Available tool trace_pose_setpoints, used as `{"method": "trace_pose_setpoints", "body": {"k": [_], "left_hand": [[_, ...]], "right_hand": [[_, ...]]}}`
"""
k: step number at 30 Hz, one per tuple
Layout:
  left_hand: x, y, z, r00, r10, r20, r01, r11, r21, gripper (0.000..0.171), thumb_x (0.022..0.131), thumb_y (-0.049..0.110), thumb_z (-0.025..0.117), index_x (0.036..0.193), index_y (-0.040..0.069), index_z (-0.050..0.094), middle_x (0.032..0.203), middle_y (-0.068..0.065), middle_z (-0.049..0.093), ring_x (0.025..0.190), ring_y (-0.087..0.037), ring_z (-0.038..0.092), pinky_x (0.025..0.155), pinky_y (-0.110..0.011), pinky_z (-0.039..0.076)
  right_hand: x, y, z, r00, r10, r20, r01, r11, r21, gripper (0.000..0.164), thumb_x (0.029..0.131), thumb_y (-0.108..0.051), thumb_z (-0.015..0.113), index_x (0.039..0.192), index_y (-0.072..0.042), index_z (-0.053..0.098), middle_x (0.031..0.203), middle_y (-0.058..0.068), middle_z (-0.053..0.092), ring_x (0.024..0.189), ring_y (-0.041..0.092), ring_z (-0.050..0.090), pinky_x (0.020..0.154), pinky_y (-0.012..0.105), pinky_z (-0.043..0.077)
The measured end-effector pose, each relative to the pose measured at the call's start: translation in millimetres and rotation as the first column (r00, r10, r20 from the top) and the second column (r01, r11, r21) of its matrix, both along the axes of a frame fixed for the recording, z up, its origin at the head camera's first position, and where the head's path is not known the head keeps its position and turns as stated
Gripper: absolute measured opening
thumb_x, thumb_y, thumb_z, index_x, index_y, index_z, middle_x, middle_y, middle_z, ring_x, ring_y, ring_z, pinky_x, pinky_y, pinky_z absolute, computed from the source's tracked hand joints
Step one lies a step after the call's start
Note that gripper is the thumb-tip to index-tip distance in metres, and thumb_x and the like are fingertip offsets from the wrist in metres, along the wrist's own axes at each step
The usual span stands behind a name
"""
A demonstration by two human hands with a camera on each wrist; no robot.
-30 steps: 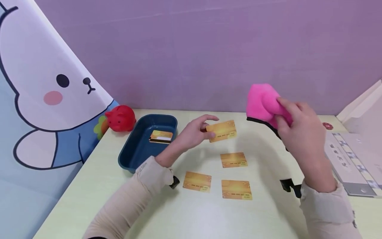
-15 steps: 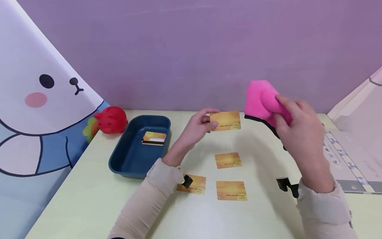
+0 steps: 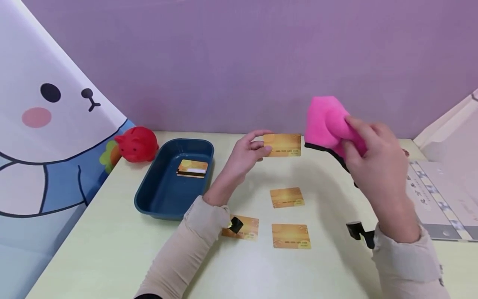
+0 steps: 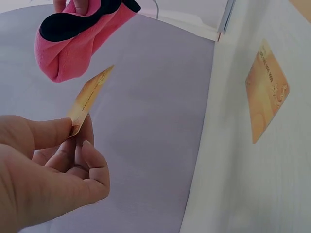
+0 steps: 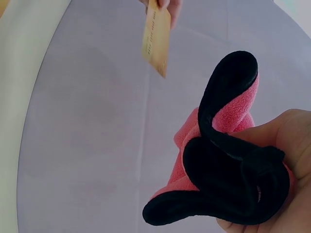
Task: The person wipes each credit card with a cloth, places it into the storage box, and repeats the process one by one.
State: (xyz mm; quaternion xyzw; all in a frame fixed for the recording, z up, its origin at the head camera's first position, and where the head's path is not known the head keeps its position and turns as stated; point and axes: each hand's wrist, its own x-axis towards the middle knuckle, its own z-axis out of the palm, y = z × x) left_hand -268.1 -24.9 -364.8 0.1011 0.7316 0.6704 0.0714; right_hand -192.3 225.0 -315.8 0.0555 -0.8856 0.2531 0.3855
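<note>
My left hand (image 3: 244, 155) pinches one end of a gold bank card (image 3: 282, 145) between thumb and fingers, raised above the far part of the table. In the left wrist view the thumb (image 4: 51, 132) presses on the card's corner. Beside it on the right, my right hand (image 3: 377, 166) grips a bunched pink cloth (image 3: 323, 120) with black edging. The cloth hangs in the air just right of the card, apart from it. Three more gold cards lie flat below: a far one (image 3: 287, 197), a near one (image 3: 291, 236), and one (image 3: 250, 227) partly hidden by the left wrist's black mount.
A dark blue tray (image 3: 157, 207) at the left holds a card (image 3: 192, 168) with its striped back up. Behind it stands a red piggy bank (image 3: 137, 144). A flat white box (image 3: 435, 199) lies at the right. A purple backdrop (image 3: 224, 70) rises behind the table (image 3: 93, 249).
My left hand has lifted the card slightly, levelled it and brought it nearer the pink cloth. The right hand still holds the cloth in nearly the same place. The head view has shifted a little.
</note>
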Motion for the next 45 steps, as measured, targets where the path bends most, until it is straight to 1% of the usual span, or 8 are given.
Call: {"method": "trace_pose_setpoints", "body": {"k": [3,8,14,19,24,30,37,45], "left_hand": [[0.7,0,3.6,1.000,0.031,0.002,-0.031,0.999,0.008,0.037,0.097,0.014,0.065,0.132,0.025,0.062,0.104,-0.009,0.074,0.090,-0.019,0.066,0.079,-0.028,0.050],[5.2,3,3.5,0.998,0.051,-0.037,-0.052,0.999,0.000,0.037,0.098,0.014,0.065,0.133,0.023,0.060,0.104,-0.010,0.075,0.086,-0.015,0.065,0.077,-0.032,0.048],[14.5,9,-1.1,0.996,0.071,-0.053,-0.069,0.997,0.043,0.035,0.097,-0.004,0.053,0.130,0.008,0.057,0.091,-0.003,0.065,0.081,-0.011,0.055,0.073,-0.028,0.044],[20.9,9,-4.4,0.997,0.064,-0.045,-0.059,0.992,0.109,0.009,0.102,0.011,0.054,0.109,0.005,0.057,0.083,0.002,0.047,0.079,-0.011,0.045,0.068,-0.025,0.041],[20.2,7,-2.5,0.998,0.069,0.009,-0.070,0.985,0.158,0.007,0.104,0.012,0.051,0.102,0.009,0.057,0.082,0.002,0.049,0.077,-0.010,0.046,0.067,-0.025,0.041],[20.7,7,3.8,0.996,0.083,0.014,-0.084,0.989,0.118,0.006,0.101,0.008,0.053,0.105,0.006,0.058,0.086,0.000,0.050,0.078,-0.012,0.046,0.065,-0.025,0.040],[22.0,8,11.6,0.998,0.067,-0.014,-0.066,0.994,0.089,0.018,0.100,0.007,0.056,0.118,0.004,0.060,0.096,-0.002,0.058,0.089,-0.013,0.052,0.070,-0.026,0.043],[20.7,7,17.0,0.999,0.046,0.005,-0.046,0.997,0.056,0.048,0.094,-0.012,0.044,0.136,0.009,0.055,0.084,-0.002,0.059,0.071,-0.013,0.050,0.062,-0.025,0.040]], "right_hand": [[0.9,-3,-0.7,0.999,0.035,-0.030,-0.034,0.999,0.022,0.039,0.092,-0.012,0.065,0.130,-0.015,0.068,0.107,0.023,0.065,0.099,0.039,0.060,0.068,0.058,0.041],[1.6,-17,-6.2,0.981,0.163,-0.110,-0.149,0.981,0.123,0.039,0.089,-0.006,0.067,0.128,-0.010,0.069,0.105,0.024,0.065,0.097,0.040,0.061,0.073,0.056,0.050],[-2.8,-45,-22.4,0.928,0.334,-0.166,-0.277,0.916,0.291,0.034,0.088,-0.010,0.074,0.122,-0.005,0.071,0.103,0.026,0.068,0.090,0.043,0.065,0.075,0.053,0.055],[-6.2,-58,-38.9,0.894,0.430,-0.122,-0.366,0.860,0.355,0.036,0.082,-0.009,0.081,0.116,-0.009,0.071,0.108,0.023,0.065,0.090,0.042,0.062,0.069,0.051,0.051],[-4.5,-58,-42.2,0.913,0.405,-0.041,-0.364,0.858,0.361,0.038,0.085,-0.015,0.078,0.122,-0.013,0.069,0.119,0.022,0.062,0.103,0.043,0.060,0.073,0.054,0.050],[-1.7,-57,-39.5,0.934,0.351,0.068,-0.349,0.856,0.380,0.047,0.087,-0.021,0.076,0.132,-0.015,0.065,0.130,0.023,0.056,0.116,0.043,0.056,0.074,0.056,0.051],[-4.3,-58,-36.9,0.940,0.339,-0.021,-0.309,0.878,0.366,0.042,0.085,-0.018,0.079,0.126,-0.012,0.069,0.125,0.023,0.062,0.110,0.044,0.062,0.071,0.055,0.053],[-5.1,-55,-33.9,0.954,0.298,-0.034,-0.274,0.911,0.310,0.039,0.084,-0.014,0.080,0.121,-0.010,0.071,0.121,0.020,0.068,0.105,0.042,0.065,0.074,0.053,0.056]]}}
